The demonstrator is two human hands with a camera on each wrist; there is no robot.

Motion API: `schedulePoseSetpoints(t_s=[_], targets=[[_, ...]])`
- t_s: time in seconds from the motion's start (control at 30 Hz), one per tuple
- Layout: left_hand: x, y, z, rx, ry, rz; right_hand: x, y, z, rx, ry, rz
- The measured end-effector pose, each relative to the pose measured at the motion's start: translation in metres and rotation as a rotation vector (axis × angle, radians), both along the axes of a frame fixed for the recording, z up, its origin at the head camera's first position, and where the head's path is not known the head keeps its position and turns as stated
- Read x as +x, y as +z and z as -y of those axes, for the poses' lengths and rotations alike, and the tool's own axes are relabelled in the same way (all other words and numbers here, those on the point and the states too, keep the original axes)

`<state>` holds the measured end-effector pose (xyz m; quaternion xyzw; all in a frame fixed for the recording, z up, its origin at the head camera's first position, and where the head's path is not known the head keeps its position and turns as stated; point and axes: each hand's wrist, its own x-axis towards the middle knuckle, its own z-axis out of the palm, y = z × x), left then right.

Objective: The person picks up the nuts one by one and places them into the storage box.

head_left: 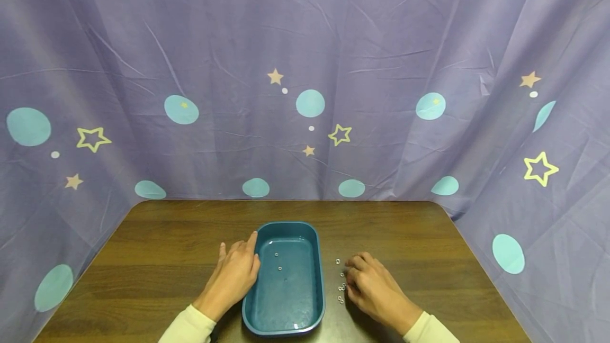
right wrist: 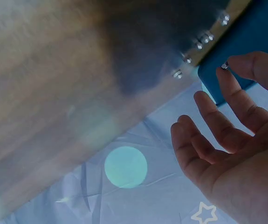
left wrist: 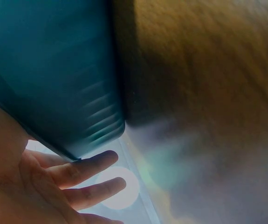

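A blue rectangular tray [head_left: 286,308] stands on the table, with two small metal nuts [head_left: 279,268] on its floor. My left hand [head_left: 232,275] rests against the tray's left rim, fingers extended; in the left wrist view the fingers [left wrist: 85,170] spread by the tray's ribbed outer wall. Right of the tray, my right hand [head_left: 376,287] hovers beside a loose line of several nuts [head_left: 341,274]. Its thumb and index finger pinch one small nut [right wrist: 224,66] in the right wrist view, while the other fingers are loosely bent.
The brown wooden table [head_left: 405,226] extends around the tray to both sides. Behind it and along the sides hangs a purple curtain [head_left: 229,147] with stars and dots, meeting the table's far edge.
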<state>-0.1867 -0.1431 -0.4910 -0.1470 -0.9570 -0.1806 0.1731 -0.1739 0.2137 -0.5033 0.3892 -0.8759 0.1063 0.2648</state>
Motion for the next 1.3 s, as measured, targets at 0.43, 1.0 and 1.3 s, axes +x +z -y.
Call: schedulePoseSetpoints(t_s=[0.43, 1.0, 1.3], targets=[[0.000, -0.001, 0.001, 0.002, 0.003, -0.005, -0.004, 0.014, 0.004, -0.019, -0.016, -0.023], [0.001, 0.000, 0.000, 0.011, 0.001, 0.019, -0.010, 0.024, 0.012, -0.029, -0.007, 0.004], [0.001, 0.000, 0.001, 0.017, 0.005, 0.028, -0.013, 0.030, 0.024, -0.025, 0.001, 0.021]])
